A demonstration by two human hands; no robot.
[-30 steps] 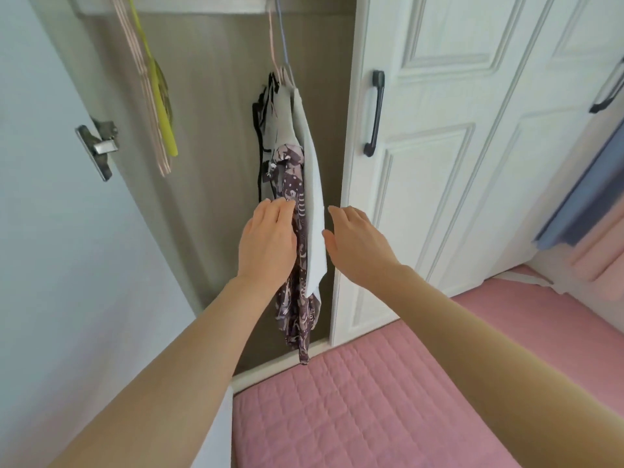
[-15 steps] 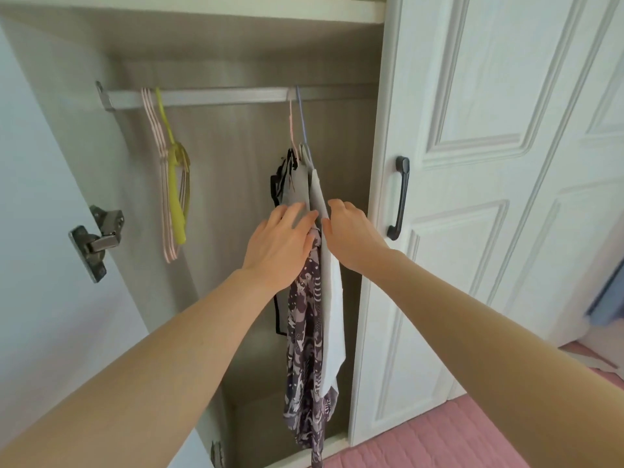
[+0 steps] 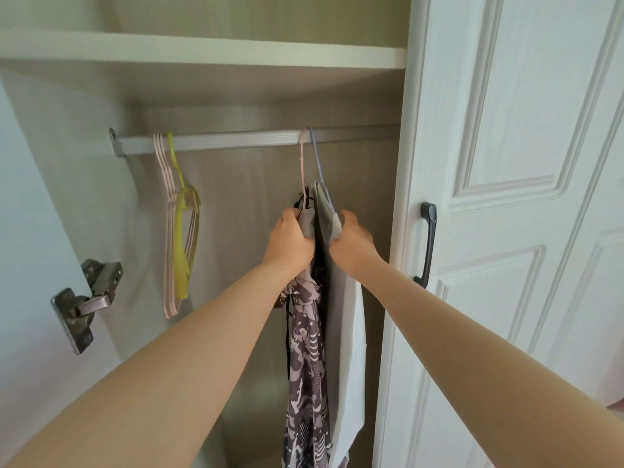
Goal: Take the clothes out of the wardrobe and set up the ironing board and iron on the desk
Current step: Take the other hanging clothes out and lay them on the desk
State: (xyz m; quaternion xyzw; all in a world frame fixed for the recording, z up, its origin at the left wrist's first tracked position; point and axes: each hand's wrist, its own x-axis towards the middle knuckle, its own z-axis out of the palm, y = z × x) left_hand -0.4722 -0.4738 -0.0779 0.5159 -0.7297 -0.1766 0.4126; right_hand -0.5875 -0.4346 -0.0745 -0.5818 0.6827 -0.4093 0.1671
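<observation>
Two garments hang side by side on the wardrobe rail (image 3: 236, 140). A purple patterned garment (image 3: 305, 359) hangs from a pink hanger (image 3: 302, 163). Right of it a white-grey garment (image 3: 347, 349) hangs from a blue hanger (image 3: 317, 160). My left hand (image 3: 290, 239) grips the top of the patterned garment just under its hanger. My right hand (image 3: 353, 243) grips the top of the white-grey garment from the right. The hanger hooks sit on the rail. No ironing board, iron or desk is in view.
Several bare pink hangers and a yellow-green hanger (image 3: 180, 224) hang at the rail's left end. A shelf (image 3: 202, 52) runs above the rail. The shut white door (image 3: 523, 231) with a dark handle (image 3: 427, 244) stands right; the open door's hinge (image 3: 86, 302) is left.
Both hands rose along the garments and went from flat touching to gripping the tops near the hangers. The view tilted up, so the shelf came into sight and the pink bedding left.
</observation>
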